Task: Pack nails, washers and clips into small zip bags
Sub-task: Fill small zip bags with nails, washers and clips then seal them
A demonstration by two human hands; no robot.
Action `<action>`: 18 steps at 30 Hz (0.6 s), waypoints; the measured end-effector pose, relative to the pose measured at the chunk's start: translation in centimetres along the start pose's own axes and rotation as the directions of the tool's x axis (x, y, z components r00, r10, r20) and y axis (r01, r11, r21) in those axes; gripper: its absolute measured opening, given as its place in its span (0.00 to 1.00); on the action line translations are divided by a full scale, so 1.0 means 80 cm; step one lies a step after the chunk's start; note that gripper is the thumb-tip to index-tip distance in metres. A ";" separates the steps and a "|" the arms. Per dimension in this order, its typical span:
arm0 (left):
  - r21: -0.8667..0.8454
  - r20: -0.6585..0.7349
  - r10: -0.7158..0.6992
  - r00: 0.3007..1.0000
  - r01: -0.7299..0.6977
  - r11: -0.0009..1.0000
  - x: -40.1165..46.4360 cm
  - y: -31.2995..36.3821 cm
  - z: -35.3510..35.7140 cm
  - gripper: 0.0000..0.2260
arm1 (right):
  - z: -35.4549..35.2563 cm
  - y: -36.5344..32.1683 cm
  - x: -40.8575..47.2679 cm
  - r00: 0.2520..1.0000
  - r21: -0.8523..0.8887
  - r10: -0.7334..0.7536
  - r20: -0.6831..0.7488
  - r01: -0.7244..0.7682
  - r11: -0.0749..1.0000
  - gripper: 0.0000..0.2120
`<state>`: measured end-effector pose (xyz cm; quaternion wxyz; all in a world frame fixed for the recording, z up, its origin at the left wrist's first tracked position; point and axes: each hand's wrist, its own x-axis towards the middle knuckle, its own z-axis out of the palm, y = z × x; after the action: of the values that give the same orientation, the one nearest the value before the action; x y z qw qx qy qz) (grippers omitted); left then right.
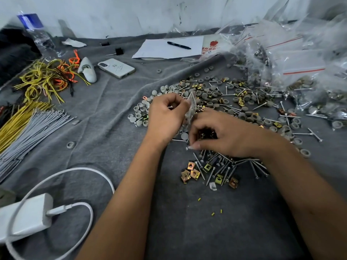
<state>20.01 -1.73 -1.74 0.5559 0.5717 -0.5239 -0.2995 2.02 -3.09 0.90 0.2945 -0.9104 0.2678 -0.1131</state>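
Two hands [165,113], one phone [116,68], one pen [178,45], one bottle [40,37]

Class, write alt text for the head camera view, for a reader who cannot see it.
A left hand holds a small clear zip bag upright while the right hand feeds clips into it, above a grey cloth strewn with nails, grey washers and brass clips. Filled bags pile at the right.

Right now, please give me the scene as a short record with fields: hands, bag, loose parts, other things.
left hand: left hand pinches a small zip bag
right hand: right hand grips metal clips at the bag's mouth
loose parts: grey washers, nails, brass clips on the grey cloth
filled bags: pile at far right
other things: phone, pen on paper, charger
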 end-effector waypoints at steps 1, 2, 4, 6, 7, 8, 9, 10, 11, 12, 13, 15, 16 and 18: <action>0.010 0.002 0.012 1.000 -0.012 1.000 0.000 0.000 0.000 0.12 | -0.002 0.000 0.000 0.997 0.082 0.000 -0.071 0.006 0.997 0.04; 0.027 0.006 0.027 1.000 -0.027 0.999 -0.001 0.000 0.001 0.12 | -0.004 0.001 -0.001 0.987 0.152 0.006 -0.159 0.019 0.988 0.04; 0.056 0.021 0.049 0.999 -0.050 0.997 -0.001 0.000 0.002 0.12 | -0.007 0.004 0.001 0.932 0.212 0.025 -0.363 0.057 0.976 0.03; 0.063 0.024 0.048 0.999 -0.050 0.997 -0.001 0.000 0.004 0.12 | -0.008 0.010 0.001 0.845 0.205 0.072 -0.530 0.045 0.978 0.04; 0.058 0.023 0.043 0.999 -0.044 0.997 -0.001 -0.001 0.004 0.12 | -0.009 0.013 0.001 0.815 0.189 0.095 -0.572 0.019 0.982 0.05; 0.052 0.022 0.038 0.999 -0.039 0.998 -0.001 -0.002 0.005 0.13 | -0.010 0.016 0.001 0.801 0.167 0.109 -0.588 -0.012 0.986 0.06; 0.050 0.022 0.037 0.999 -0.038 0.998 0.000 -0.002 0.005 0.13 | -0.010 0.018 0.001 0.799 0.141 0.114 -0.591 -0.037 0.989 0.07; 0.052 0.023 0.039 0.999 -0.040 0.998 0.000 -0.003 0.005 0.12 | -0.009 0.019 0.001 0.797 0.114 0.108 -0.595 -0.049 0.992 0.08; 0.056 0.027 0.042 0.999 -0.043 0.997 0.000 -0.003 0.005 0.12 | -0.008 0.019 0.002 0.792 0.089 0.095 -0.603 -0.052 0.995 0.08; 0.059 0.032 0.045 0.998 -0.047 0.997 0.000 -0.003 0.005 0.12 | -0.007 0.018 0.002 0.784 0.068 0.081 -0.615 -0.050 0.996 0.08; 0.061 0.036 0.049 0.998 -0.051 0.997 0.000 -0.003 0.005 0.12 | -0.005 0.017 0.002 0.774 0.053 0.072 -0.629 -0.050 0.997 0.07; 0.065 0.038 0.048 0.998 -0.050 0.997 0.000 -0.003 0.005 0.12 | -0.002 0.013 0.003 0.743 0.028 0.062 -0.666 -0.057 0.998 0.06; 0.063 0.038 0.045 0.998 -0.047 0.997 0.000 -0.003 0.005 0.12 | -0.002 0.012 0.003 0.727 0.012 0.053 -0.685 -0.062 0.998 0.06; 0.061 0.043 0.048 0.998 -0.051 0.997 0.000 -0.002 0.005 0.12 | -0.001 0.012 0.003 0.710 -0.039 0.025 -0.703 -0.074 0.997 0.05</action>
<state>19.65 -1.91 -1.98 0.5341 0.5693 -0.5583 -0.2808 1.78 -3.89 0.42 0.1444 -0.8007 0.3874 -0.4335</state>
